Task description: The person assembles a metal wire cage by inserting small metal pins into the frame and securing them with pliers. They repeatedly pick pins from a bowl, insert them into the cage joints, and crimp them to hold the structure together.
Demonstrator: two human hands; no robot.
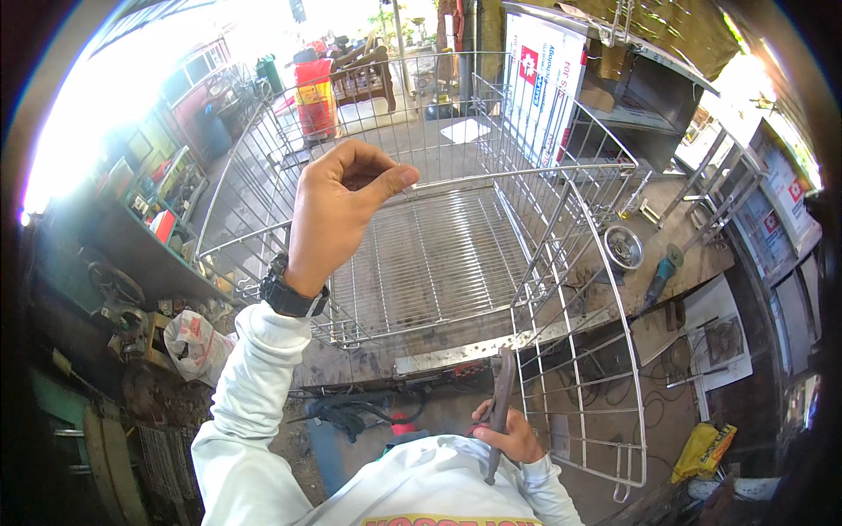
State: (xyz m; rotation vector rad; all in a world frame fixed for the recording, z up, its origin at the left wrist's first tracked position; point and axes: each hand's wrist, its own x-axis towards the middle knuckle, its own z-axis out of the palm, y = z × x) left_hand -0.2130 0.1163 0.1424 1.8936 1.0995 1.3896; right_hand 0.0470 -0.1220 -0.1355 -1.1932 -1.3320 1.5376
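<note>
A large wire basket (491, 180) of bare metal rods stands on the workbench. My left hand (338, 206), with a dark watch on its wrist, is raised at the basket's near top rail. Its thumb and fingers are pinched together; whatever is between them is too small to make out, and I cannot tell if they touch the rail. Low in front of my body, my right hand (516, 437) is wrapped round a long, brown, rusty-looking metal tool (503, 394) whose kind is unclear. To the right of that tool, a wire side panel (574, 377) of the basket hangs past the bench edge.
At right on the bench lie a round metal bowl (623, 247) of small parts and a teal angle grinder (664, 273). A metal cabinet (631, 114) stands behind. Cables (373, 410) hang below the bench. A white sack (197, 344) sits at left, a yellow bag (703, 451) at lower right.
</note>
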